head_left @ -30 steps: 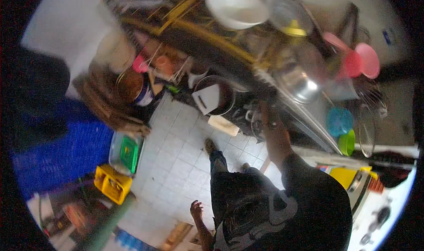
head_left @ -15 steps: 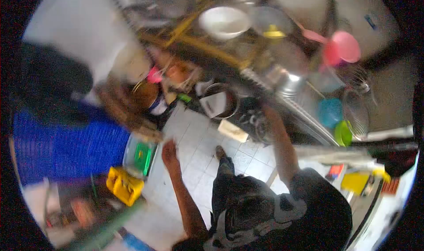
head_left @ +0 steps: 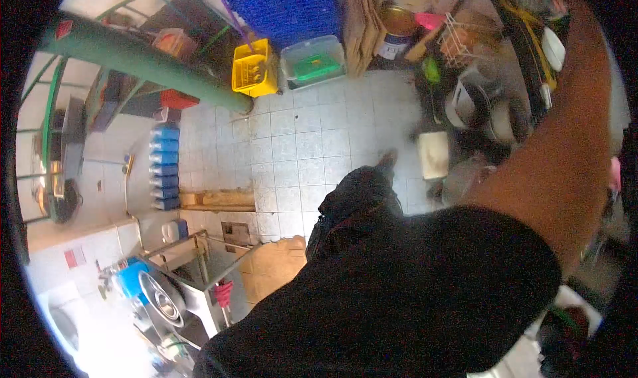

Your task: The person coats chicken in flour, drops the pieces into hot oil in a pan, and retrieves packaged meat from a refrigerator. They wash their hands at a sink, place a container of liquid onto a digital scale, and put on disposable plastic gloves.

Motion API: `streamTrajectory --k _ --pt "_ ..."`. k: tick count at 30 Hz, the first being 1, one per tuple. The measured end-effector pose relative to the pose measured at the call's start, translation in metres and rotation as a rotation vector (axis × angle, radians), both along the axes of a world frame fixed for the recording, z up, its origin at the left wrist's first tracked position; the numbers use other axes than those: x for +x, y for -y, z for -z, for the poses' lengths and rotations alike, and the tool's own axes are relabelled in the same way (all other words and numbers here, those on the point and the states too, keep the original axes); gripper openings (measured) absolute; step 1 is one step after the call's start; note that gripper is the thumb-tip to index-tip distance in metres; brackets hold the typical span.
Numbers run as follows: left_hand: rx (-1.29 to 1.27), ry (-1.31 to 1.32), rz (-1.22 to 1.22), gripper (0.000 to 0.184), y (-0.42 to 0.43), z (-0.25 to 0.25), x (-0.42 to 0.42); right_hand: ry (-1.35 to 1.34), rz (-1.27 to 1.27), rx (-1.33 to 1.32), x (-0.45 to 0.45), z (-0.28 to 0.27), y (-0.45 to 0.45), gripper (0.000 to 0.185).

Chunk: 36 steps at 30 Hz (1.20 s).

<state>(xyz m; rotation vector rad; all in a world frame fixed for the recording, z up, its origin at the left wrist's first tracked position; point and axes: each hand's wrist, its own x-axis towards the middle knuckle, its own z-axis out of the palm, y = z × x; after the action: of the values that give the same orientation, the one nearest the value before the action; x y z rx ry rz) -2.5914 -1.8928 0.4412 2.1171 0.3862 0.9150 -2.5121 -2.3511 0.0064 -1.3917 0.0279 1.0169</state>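
Neither of my hands shows. My raised right arm, bare below a dark sleeve, runs up the right side of the view, and its hand is beyond the edge or hidden. The arm passes in front of a dark rack (head_left: 515,35) with yellow strips. Beside the arm are a white oval dish (head_left: 553,48), a pot with a white piece (head_left: 463,104) and another round pan (head_left: 503,120). A cream rectangular block or board (head_left: 433,155) lies on the floor near them. My left arm is out of sight.
A yellow bucket (head_left: 254,69) and a clear bin with a green item (head_left: 314,64) stand at the top. Blue-filled bottles (head_left: 165,158) line the left, near a green pillar (head_left: 153,62). Cardboard (head_left: 272,268) and a metal-framed sink area lie lower left.
The view has swung strongly round, bringing the bottles and sink area in. My left hand has left the view. My right arm now appears large at the right, its hand out of sight.
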Motion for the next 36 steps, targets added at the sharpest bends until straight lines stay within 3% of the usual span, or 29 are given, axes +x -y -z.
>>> streamTrajectory --k 5,16,22,27,28,30,31,34,36 --pt "-0.011 0.020 0.060 0.038 0.039 -0.011 0.006 -0.055 0.093 -0.049 -0.078 0.011 0.060 0.024" --pt "-0.030 0.040 0.132 0.038 0.093 -0.028 0.022 -0.083 0.312 -0.098 -0.138 0.018 0.169 0.025" --pt "-0.085 0.140 0.201 0.038 0.096 -0.039 0.083 -0.095 0.491 -0.087 -0.167 0.013 0.187 0.026" --pt "-0.214 0.190 0.228 0.038 0.082 -0.049 0.144 -0.118 0.693 -0.023 -0.198 0.044 0.231 0.027" --pt "-0.230 0.185 0.237 0.038 0.077 -0.050 0.158 -0.098 0.695 -0.022 -0.205 0.052 0.235 0.027" --pt "-0.235 0.161 0.258 0.038 0.068 -0.062 0.188 0.576 0.211 -0.533 -0.222 -0.005 0.219 0.031" --pt "-0.234 0.136 0.267 0.038 0.056 -0.058 0.208 0.477 0.373 -0.338 -0.221 -0.018 0.212 0.035" --pt "-0.072 0.041 0.356 0.038 0.062 -0.057 0.234 0.354 0.612 -0.225 -0.231 0.019 0.226 0.038" --pt "0.306 -0.029 0.460 0.038 0.080 -0.062 0.229 0.316 0.614 -0.327 -0.238 0.018 0.223 0.032"
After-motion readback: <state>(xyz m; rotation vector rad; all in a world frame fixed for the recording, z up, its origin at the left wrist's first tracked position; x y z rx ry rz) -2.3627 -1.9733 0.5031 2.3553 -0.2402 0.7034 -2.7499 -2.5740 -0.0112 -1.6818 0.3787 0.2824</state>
